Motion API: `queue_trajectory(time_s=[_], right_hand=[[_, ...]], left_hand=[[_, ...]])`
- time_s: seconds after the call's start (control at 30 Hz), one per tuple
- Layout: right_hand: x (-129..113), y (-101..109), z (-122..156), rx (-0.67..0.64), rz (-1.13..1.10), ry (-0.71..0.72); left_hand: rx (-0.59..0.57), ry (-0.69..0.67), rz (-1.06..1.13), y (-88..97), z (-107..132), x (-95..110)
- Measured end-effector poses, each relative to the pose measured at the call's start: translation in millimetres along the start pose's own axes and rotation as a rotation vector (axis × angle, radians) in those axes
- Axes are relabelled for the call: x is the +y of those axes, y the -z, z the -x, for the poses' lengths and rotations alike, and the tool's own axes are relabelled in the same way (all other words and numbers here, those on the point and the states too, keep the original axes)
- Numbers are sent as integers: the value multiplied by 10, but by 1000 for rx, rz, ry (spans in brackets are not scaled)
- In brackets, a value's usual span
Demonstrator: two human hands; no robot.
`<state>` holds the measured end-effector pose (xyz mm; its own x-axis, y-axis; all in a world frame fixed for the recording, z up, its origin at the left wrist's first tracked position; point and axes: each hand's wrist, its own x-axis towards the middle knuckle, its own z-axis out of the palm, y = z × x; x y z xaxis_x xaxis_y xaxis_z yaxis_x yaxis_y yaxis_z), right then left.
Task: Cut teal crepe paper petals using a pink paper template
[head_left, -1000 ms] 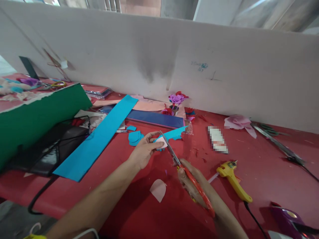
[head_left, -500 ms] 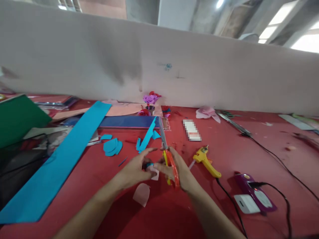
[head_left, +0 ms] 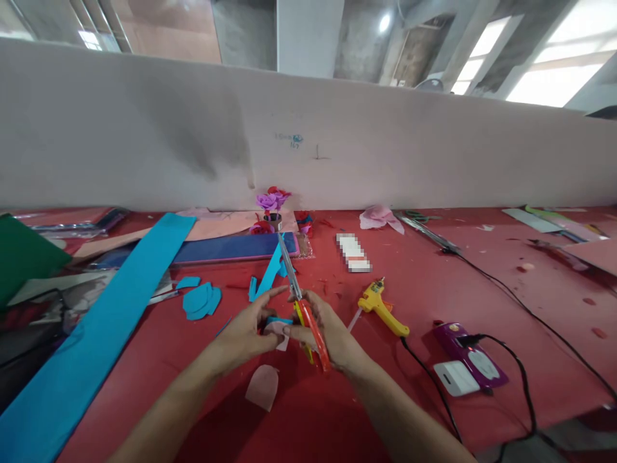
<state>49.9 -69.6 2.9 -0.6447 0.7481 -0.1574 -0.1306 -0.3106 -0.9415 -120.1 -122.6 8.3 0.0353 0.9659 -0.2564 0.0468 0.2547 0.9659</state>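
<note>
My left hand (head_left: pixel 241 334) is closed, pinching a pale pink cut piece (head_left: pixel 283 344) together with a small blue piece (head_left: pixel 280 320). A pair of scissors (head_left: pixel 314 334) with red and yellow handles rests in my right hand (head_left: pixel 335 334), blades pointing away and slightly left. The right fingertips also reach to the pink and blue pieces; whether they grip them is hard to see. Below the hands, a rounded pink petal shape (head_left: pixel 263 387) lies on the red table (head_left: pixel 308 418). Cut blue shapes (head_left: pixel 201 300) and a jagged blue scrap (head_left: pixel 268 276) are beyond my left hand.
At right are a yellow glue gun (head_left: pixel 383 308), a purple power strip (head_left: pixel 475 360) with a white charger (head_left: pixel 456 377), and black cables. A long blue strip (head_left: pixel 110 321) crosses the left side. Paper flowers (head_left: pixel 272 200) stand near the white partition (head_left: pixel 193 128).
The view has swung to the right, so the table things appear farther left. The scissors lean more to the left, and more of the blue piece shows between my hands.
</note>
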Motion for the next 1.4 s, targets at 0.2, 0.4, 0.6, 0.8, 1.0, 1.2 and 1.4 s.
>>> queue_trajectory(time_s=[0.2, 0.4, 0.6, 0.8, 1.0, 1.2, 1.4], right_hand=[[42, -29, -27, 226, -206, 224], [153, -7, -85, 271, -258, 234], [188, -53, -65, 238, -189, 195], [110, -43, -44, 251, -112, 176], [114, -26, -45, 284, -47, 193], [92, -59, -20, 276, -32, 174], [13, -97, 6, 275, -5, 154]], left_hand=[[212, 27, 460, -188, -100, 64], [250, 61, 680, -282, -145, -125], [311, 56, 629, -216, -91, -177], [310, 29, 555, -186, -84, -140], [307, 37, 596, -162, -95, -152], [297, 35, 613, -165, -81, -137], [343, 22, 632, -146, -100, -156]])
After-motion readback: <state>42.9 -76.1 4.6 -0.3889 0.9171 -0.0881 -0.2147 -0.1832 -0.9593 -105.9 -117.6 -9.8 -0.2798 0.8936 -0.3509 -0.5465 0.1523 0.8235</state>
